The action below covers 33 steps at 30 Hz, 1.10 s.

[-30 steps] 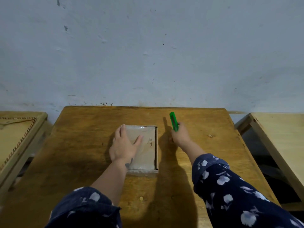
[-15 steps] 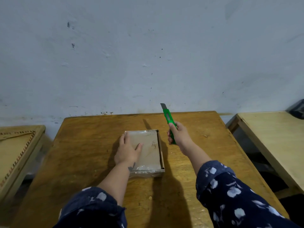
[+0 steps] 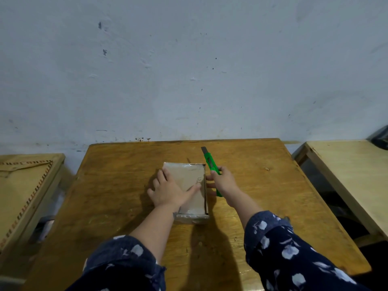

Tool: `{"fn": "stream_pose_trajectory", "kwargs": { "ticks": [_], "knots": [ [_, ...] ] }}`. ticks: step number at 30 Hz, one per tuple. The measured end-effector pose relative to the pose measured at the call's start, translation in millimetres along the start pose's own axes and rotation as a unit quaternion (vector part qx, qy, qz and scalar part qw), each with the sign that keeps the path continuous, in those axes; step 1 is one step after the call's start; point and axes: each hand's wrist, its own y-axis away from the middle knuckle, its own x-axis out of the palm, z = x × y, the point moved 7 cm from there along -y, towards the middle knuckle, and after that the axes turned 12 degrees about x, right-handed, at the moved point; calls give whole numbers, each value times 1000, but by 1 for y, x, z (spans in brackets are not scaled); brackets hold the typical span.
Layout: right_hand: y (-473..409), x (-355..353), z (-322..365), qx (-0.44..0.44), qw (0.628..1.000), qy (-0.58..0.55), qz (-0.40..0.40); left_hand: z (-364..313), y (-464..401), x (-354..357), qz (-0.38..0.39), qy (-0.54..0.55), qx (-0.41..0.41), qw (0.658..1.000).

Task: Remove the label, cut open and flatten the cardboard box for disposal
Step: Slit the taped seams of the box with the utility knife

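Observation:
A small flat cardboard box, wrapped in clear tape, lies in the middle of the wooden table. My left hand rests flat on its top, fingers spread over the left half. My right hand grips a green utility knife just beside the box's right edge. The knife's blade is out and points away from me, toward the wall. Dark writing shows near the right side of the box top.
A grey-white wall rises right behind the table's far edge. A lighter wooden table stands to the right across a gap. A wooden piece with a patterned border sits on the left.
My right hand lifted the knife off the table and brought it down against the box's right side. My left hand stayed pressed on the box.

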Motion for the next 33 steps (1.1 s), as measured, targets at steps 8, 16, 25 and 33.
{"fn": "stream_pose_trajectory", "kwargs": {
  "ticks": [8, 16, 25, 33],
  "knots": [
    [9, 5, 3, 6, 999, 5, 40, 2, 2, 2, 59, -32, -5, 998],
    [15, -2, 37, -217, 913, 333, -95, 2, 5, 2, -4, -55, 30, 998],
    [23, 37, 58, -296, 819, 489, -49, 1, 9, 2, 6, -67, 36, 997],
    [20, 51, 70, -310, 808, 500, -27, 1, 11, 0, 3, -70, 32, 997]
  ]
}}
